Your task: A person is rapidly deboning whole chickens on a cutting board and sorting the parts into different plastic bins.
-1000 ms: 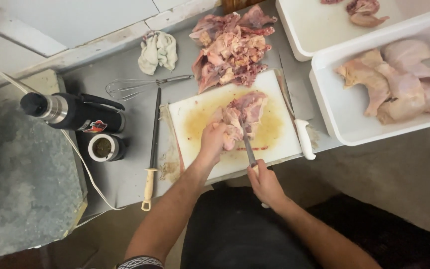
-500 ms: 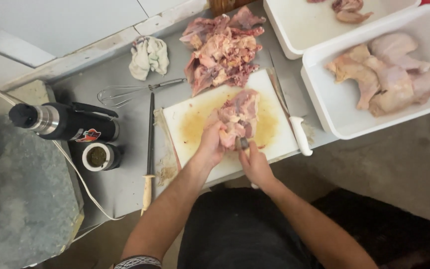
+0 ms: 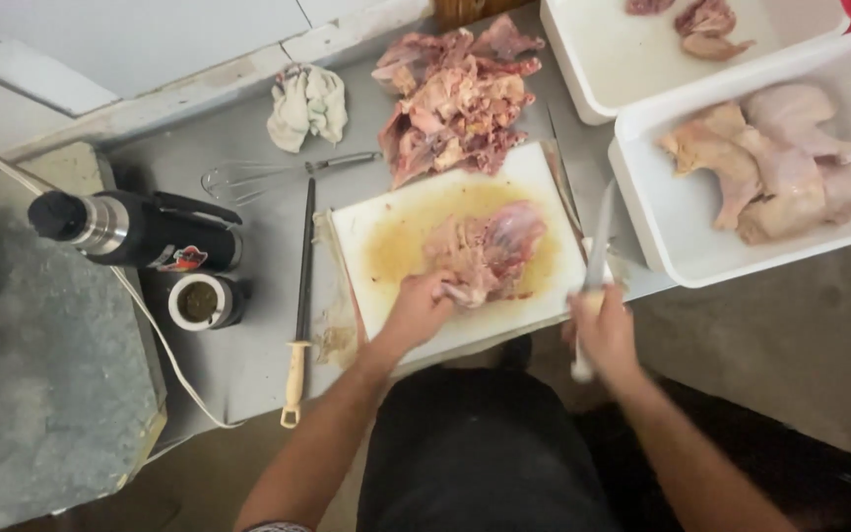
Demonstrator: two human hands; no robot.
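A raw chicken carcass (image 3: 490,251) lies on a white cutting board (image 3: 396,232) stained yellow. My left hand (image 3: 416,310) grips the carcass at its near end. My right hand (image 3: 603,330) is shut on a white-handled knife (image 3: 595,261) at the board's right edge, the blade pointing away from me, clear of the meat.
A pile of stripped carcasses (image 3: 455,99) lies behind the board. Two white tubs stand at the right, one (image 3: 662,222) holding chicken pieces (image 3: 775,158), the other (image 3: 593,69) a few scraps. A sharpening steel (image 3: 300,296), whisk (image 3: 258,177), cloth (image 3: 307,103), black flask (image 3: 135,232) and cup (image 3: 201,300) lie left.
My right hand has moved from the carcass out to the board's right edge and now holds the white-handled knife. The left hand stays on the carcass.
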